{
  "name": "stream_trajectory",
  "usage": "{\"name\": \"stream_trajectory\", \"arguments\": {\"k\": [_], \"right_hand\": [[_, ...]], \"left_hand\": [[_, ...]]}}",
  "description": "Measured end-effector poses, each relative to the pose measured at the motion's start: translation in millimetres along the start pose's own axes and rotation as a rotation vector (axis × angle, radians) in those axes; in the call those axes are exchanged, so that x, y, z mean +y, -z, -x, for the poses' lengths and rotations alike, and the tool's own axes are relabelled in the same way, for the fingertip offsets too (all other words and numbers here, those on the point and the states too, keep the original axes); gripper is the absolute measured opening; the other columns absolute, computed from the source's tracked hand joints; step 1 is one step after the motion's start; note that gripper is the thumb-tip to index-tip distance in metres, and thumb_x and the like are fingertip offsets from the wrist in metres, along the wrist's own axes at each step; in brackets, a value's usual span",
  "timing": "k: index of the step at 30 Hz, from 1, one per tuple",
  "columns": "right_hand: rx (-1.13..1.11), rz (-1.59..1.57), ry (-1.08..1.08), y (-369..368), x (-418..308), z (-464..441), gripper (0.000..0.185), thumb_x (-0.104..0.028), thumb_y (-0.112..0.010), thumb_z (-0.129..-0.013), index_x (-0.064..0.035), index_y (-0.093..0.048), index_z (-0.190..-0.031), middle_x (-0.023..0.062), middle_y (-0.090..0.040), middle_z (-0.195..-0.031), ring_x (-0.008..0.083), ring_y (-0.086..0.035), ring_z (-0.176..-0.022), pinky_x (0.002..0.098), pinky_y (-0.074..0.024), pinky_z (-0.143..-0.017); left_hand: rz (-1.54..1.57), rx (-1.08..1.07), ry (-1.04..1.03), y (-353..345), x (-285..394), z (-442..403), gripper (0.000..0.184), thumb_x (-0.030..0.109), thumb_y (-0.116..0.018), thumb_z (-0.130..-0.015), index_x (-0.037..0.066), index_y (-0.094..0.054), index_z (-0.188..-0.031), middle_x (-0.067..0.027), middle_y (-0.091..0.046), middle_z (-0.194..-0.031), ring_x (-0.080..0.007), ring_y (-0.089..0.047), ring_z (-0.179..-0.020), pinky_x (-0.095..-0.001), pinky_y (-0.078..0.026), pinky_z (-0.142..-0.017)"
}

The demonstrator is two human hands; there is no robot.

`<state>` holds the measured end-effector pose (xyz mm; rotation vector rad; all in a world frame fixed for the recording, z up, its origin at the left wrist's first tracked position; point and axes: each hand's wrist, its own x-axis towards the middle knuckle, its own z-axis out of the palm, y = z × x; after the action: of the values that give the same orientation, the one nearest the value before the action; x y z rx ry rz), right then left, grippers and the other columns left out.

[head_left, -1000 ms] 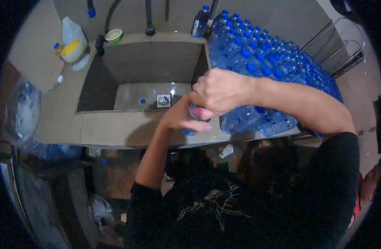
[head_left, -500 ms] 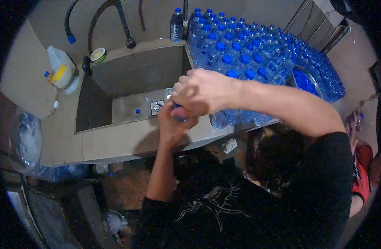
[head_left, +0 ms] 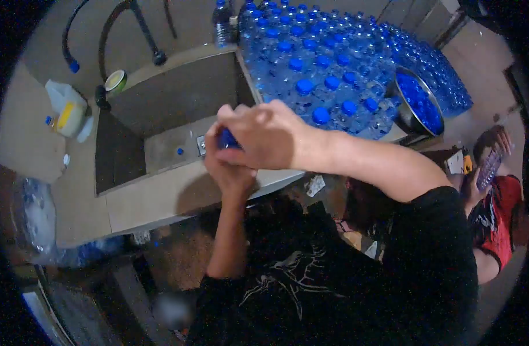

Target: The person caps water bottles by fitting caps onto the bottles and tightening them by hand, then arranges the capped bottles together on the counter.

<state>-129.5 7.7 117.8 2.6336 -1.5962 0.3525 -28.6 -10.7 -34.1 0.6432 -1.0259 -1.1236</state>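
Note:
My left hand is closed, fingers wrapped around what looks like a plastic bottle, mostly hidden by both hands. Its blue cap shows between them. From above, my right hand bends over that cap with curled fingers. Both hands are over the front ledge of the sink. Close on the right stand many clear water bottles with blue caps, packed together on the counter.
A metal bowl of blue caps stands at the right. One loose cap lies in the sink. Dark faucets rise behind it; a white jug and yellow-and-white container stand left. Another person's hand holds a bottle.
The view has shifted rightward, bringing the bowl and the other person's bottle further into sight. My hands stay together, and the blue cap between them shows more.

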Motion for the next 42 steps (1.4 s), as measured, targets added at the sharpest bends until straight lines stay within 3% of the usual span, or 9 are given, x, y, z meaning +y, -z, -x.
{"name": "stream_trajectory", "arguments": {"k": [1, 5, 9, 14, 17, 19, 34, 37, 42], "right_hand": [[0.279, -0.019, 0.233, -43, 19, 1, 0.044, -0.048, -0.057, -0.087, -0.0068, -0.059, -0.101, 0.0109, -0.066, -0.082, 0.0307, -0.068, -0.074, 0.0442, -0.0542, -0.061], [0.100, -0.080, 0.088, 15, 41, 14, 0.039, -0.038, -0.066, -0.086, -0.0039, -0.064, -0.105, 0.0166, -0.068, -0.083, 0.0323, -0.068, -0.078, 0.0410, -0.0532, -0.065], [0.233, -0.231, -0.296, 150, 79, 24, 0.044, -0.044, -0.065, -0.081, -0.0008, -0.072, -0.079, 0.0204, -0.065, -0.066, 0.0339, -0.066, -0.061, 0.0440, -0.0538, -0.058], [0.627, -0.091, -0.446, 250, 126, 60, 0.028, -0.027, -0.063, -0.091, -0.0004, -0.070, -0.098, 0.0118, -0.067, -0.077, 0.0132, -0.063, -0.061, 0.0248, -0.0506, -0.051], [0.627, -0.037, -0.563, 249, 176, 64, 0.026, -0.023, -0.065, -0.087, 0.0019, -0.071, -0.087, 0.0084, -0.064, -0.063, 0.0146, -0.062, -0.055, 0.0287, -0.0517, -0.051], [0.573, 0.189, -0.533, 219, 228, 62, 0.030, -0.024, -0.065, -0.080, 0.0061, -0.069, -0.080, 0.0182, -0.067, -0.067, 0.0242, -0.067, -0.060, 0.0375, -0.0538, -0.059], [0.550, 0.089, -0.283, 156, 335, 68, 0.035, -0.034, -0.066, -0.076, 0.0002, -0.071, -0.085, 0.0226, -0.068, -0.080, 0.0376, -0.068, -0.075, 0.0451, -0.0545, -0.071], [0.390, 0.117, -0.248, 122, 348, 60, 0.036, -0.035, -0.066, -0.075, -0.0011, -0.072, -0.086, 0.0227, -0.068, -0.081, 0.0392, -0.068, -0.078, 0.0469, -0.0547, -0.073], [-0.032, 0.039, -0.250, 61, 336, 65, 0.034, -0.033, -0.067, -0.070, -0.0062, -0.074, -0.089, 0.0190, -0.071, -0.093, 0.0369, -0.069, -0.088, 0.0487, -0.0552, -0.077]], "left_hand": [[0.078, -0.028, 0.018, 5, -8, 1, 0.085, 0.020, -0.090, -0.062, 0.004, -0.044, -0.131, -0.0107, -0.056, -0.121, -0.0221, -0.054, -0.112, -0.0354, -0.044, -0.097], [-0.419, -0.110, -0.191, -8, 18, 19, 0.102, 0.017, -0.089, -0.064, 0.004, -0.027, -0.145, -0.0177, -0.043, -0.142, -0.0289, -0.045, -0.129, -0.0386, -0.040, -0.104], [-0.484, -0.212, -0.139, 39, 9, 35, 0.086, 0.012, -0.084, -0.071, 0.003, -0.036, -0.141, -0.0181, -0.045, -0.141, -0.0303, -0.049, -0.127, -0.0402, -0.040, -0.107], [-0.587, -0.220, 0.032, 101, 24, 39, 0.052, 0.002, -0.075, -0.079, 0.000, -0.053, -0.127, -0.0117, -0.055, -0.125, -0.0246, -0.058, -0.117, -0.0366, -0.044, -0.102], [-0.617, -0.067, 0.170, 101, 51, 42, 0.039, 0.000, -0.071, -0.082, 0.000, -0.058, -0.118, -0.0081, -0.056, -0.116, -0.0208, -0.058, -0.113, -0.0332, -0.047, -0.098], [-0.619, -0.039, 0.151, 95, 56, 41, 0.036, 0.001, -0.071, -0.082, 0.000, -0.059, -0.116, -0.0072, -0.056, -0.114, -0.0197, -0.059, -0.111, -0.0325, -0.047, -0.097], [-0.977, -0.482, -0.313, -154, 77, -29, 0.060, 0.016, -0.077, -0.077, 0.001, -0.054, -0.130, -0.0116, -0.055, -0.131, -0.0244, -0.054, -0.119, -0.0355, -0.041, -0.103], [-1.036, -0.440, -0.292, -205, 85, -31, 0.052, 0.022, -0.078, -0.077, 0.003, -0.060, -0.122, -0.0115, -0.063, -0.117, -0.0252, -0.062, -0.104, -0.0354, -0.047, -0.094], [-1.432, -0.790, -0.380, -292, 59, -42, 0.053, 0.042, -0.076, -0.077, 0.012, -0.065, -0.120, -0.0157, -0.067, -0.111, -0.0318, -0.066, -0.099, -0.0397, -0.051, -0.084]]}}
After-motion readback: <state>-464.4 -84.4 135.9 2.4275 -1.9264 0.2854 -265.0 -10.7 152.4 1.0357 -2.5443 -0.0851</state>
